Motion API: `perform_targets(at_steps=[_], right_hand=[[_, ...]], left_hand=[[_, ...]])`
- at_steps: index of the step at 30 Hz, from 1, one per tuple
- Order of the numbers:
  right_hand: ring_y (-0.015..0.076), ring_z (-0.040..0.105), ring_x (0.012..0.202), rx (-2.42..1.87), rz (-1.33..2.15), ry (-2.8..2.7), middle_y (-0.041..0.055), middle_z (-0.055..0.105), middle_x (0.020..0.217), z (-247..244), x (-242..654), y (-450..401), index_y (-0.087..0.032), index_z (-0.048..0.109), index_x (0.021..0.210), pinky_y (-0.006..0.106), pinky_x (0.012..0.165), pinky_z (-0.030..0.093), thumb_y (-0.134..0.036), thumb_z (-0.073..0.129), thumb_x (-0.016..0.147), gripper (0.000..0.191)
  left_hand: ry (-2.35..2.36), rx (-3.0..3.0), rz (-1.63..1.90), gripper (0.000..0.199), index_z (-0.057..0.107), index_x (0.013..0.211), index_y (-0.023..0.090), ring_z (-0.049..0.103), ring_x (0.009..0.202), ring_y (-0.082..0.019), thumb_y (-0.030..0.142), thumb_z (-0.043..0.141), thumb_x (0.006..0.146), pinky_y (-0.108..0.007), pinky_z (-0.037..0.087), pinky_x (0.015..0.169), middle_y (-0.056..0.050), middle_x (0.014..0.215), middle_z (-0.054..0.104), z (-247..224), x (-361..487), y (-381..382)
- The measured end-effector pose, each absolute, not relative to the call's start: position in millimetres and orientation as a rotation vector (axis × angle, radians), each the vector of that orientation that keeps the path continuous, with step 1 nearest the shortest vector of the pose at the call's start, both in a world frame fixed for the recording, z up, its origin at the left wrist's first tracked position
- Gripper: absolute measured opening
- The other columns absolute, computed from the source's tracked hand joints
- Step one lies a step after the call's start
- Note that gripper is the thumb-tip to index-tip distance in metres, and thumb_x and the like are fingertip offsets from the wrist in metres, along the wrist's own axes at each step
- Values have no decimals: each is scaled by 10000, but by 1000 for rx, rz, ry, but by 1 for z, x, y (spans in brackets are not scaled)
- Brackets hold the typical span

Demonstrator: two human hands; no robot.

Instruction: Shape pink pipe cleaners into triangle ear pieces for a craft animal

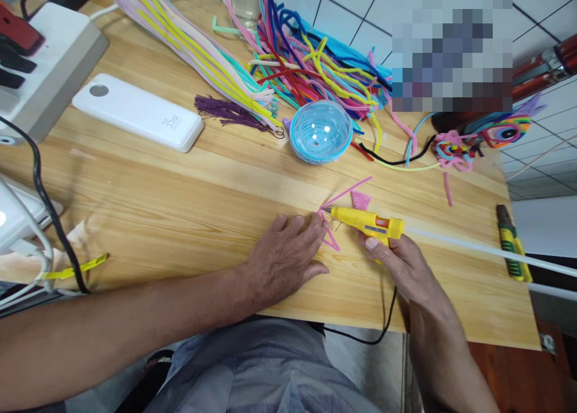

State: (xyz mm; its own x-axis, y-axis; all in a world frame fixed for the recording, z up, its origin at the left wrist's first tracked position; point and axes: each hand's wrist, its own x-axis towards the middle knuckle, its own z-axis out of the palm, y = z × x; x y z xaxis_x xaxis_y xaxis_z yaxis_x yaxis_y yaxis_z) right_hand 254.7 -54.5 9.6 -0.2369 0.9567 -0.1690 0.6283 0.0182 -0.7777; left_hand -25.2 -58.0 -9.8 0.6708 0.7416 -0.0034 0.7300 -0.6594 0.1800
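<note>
A bent pink pipe cleaner (346, 190) lies on the wooden table, shaped into angled arms. My left hand (286, 253) holds it down against the wood with its fingertips, the thumb resting apart. In my right hand (401, 263) is a yellow glue gun (367, 219), gripped by the handle, mostly hidden by the fingers. Its nozzle tip meets the pipe cleaner beside my left fingertips. A long whitish glue stick (469, 244) juts from the back of the gun. Just behind the barrel is a small pink fringed piece (360, 199). Thin wire loops show under the nozzle.
A blue bowl (321, 133) stands ahead, with heaps of coloured pipe cleaners (311, 70) and a purple tassel (229, 111) behind. White power bank (137, 112) and power strip (58, 64) are left. A green-yellow cutter (509, 244) lies at the right edge. The gun's black cord (387, 317) hangs over the front edge.
</note>
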Motion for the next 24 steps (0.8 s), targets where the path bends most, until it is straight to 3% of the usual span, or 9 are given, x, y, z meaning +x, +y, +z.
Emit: perform_targets(at_steps=[11,16,24], right_hand=[[204,582,740,-1631,1070,-1911,34,687,844,8,257,-54,-221,756,983,327,686,487,-613,632,1045,416],[217,623,783,-1614,1087,-1891,42,735,916,6,258,-54,-232,779,1062,341,740,510,-599,637,1048,394],[220,594,754,-1661,1083,-1860,40,709,870,7,256,-55,-228,793,1060,350,717,504,-635,653,1023,432]], left_hand=[[1203,2709,92,782,511,1667,137,595,1207,-303,652,541,1079,-438,460,956,-155,1665,564,-10,-25,-59],[1203,2711,97,775,512,1664,132,594,1219,-302,651,528,1089,-432,454,970,-134,1672,566,-10,-25,-58],[1201,2710,84,767,513,1661,130,591,1209,-299,643,527,1091,-427,453,959,-151,1662,566,-8,-26,-58]])
